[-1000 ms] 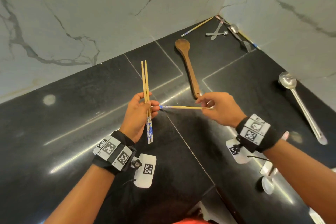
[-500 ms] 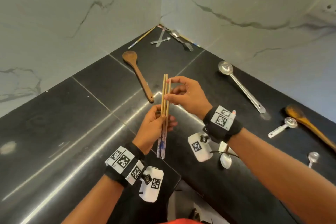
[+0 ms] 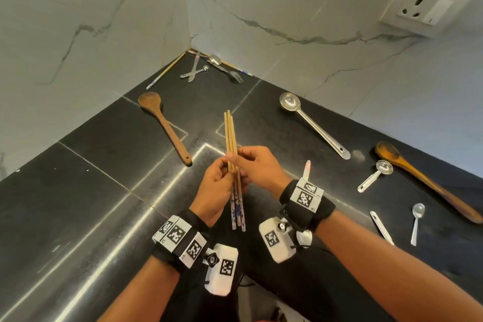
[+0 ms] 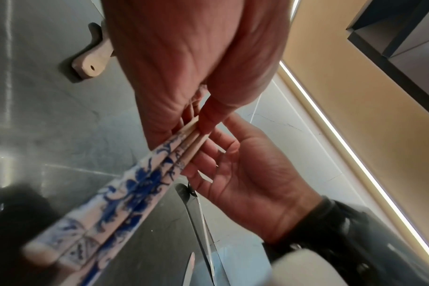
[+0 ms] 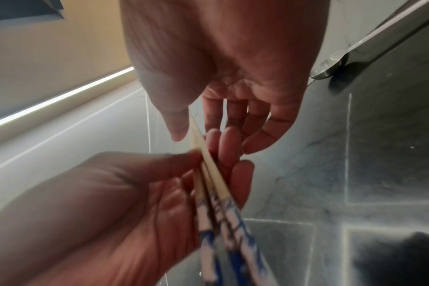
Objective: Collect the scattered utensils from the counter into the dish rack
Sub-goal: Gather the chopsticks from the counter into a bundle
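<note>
- Fingers (image 3: 220, 168) of our left hand (image 3: 217, 191) are wrapped around the three chopsticks (image 3: 231, 138), held above the table (image 3: 78, 204); our right hand (image 3: 257, 167) pinches the bundle just above that grip.
- To do this well, we'd say square up the patterned ends so nothing slips out, then let the right hand go.
- Plenty left lying out: wooden spoon (image 3: 162, 123), steel ladle (image 3: 311, 123), second wooden spoon (image 3: 418, 175), plus a cluster in the corner.
- Dish rack isn't in view, so we can't tell where it is.

A home kitchen: black stone counter (image 3: 86, 191), marble-look walls (image 3: 91, 21), wall socket (image 3: 423, 10), scattered utensils.
</note>
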`<action>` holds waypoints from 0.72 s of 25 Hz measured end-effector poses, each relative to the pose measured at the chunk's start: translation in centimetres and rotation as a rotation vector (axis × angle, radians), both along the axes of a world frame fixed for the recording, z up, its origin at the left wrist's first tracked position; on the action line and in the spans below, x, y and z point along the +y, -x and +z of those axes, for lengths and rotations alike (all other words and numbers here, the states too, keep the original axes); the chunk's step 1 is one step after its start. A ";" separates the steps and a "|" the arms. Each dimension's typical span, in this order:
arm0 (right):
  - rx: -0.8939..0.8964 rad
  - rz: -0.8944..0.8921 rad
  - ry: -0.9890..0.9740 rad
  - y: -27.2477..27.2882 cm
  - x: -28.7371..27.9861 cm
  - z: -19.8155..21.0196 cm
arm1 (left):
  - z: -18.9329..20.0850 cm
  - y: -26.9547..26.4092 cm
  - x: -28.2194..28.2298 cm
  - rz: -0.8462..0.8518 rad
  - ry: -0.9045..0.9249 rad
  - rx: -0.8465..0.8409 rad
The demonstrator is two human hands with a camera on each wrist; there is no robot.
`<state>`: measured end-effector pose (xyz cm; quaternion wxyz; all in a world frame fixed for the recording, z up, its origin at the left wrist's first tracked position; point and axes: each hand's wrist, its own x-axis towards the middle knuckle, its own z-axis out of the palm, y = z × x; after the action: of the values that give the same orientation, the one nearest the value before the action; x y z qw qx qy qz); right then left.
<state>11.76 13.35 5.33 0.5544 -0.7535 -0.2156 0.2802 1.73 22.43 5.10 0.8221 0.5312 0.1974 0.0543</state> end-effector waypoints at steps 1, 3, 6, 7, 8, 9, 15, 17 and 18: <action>0.013 0.014 -0.025 0.0 -0.1 0.0 | -0.1 -0.4 0.1 -0.011 -0.053 -0.027; 0.011 0.007 -0.104 -0.4 -0.1 -0.3 | -0.3 -1.3 0.1 0.000 -0.235 -0.064; 0.008 -0.030 -0.204 -1.7 0.4 -0.1 | -0.8 -2.9 0.8 0.028 -0.473 -0.148; 0.001 -0.035 -0.227 -2.2 0.4 -0.1 | -1.0 -3.3 1.2 0.023 -0.527 -0.166; -0.004 -0.030 -0.256 -2.6 0.3 0.0 | -1.3 -3.7 1.6 0.011 -0.570 -0.175; -0.005 -0.018 -0.290 -2.9 0.1 0.0 | -1.6 -3.9 2.0 -0.002 -0.605 -0.178; 0.117 0.038 -0.364 -3.0 0.1 -1.5 | -3.3 -3.8 5.1 -0.150 -0.842 0.008; 0.083 0.002 -0.342 -3.6 0.9 -1.6 | -2.8 -4.4 7.2 -0.135 -0.956 0.105; 0.064 -0.034 -0.327 -4.6 1.6 -1.5 | -2.5 -5.3 8.6 -0.133 -0.974 0.140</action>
<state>16.33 14.93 3.87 0.6807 -0.6475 -0.2279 0.2559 6.99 31.02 2.64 0.4647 0.8675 0.1696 0.0517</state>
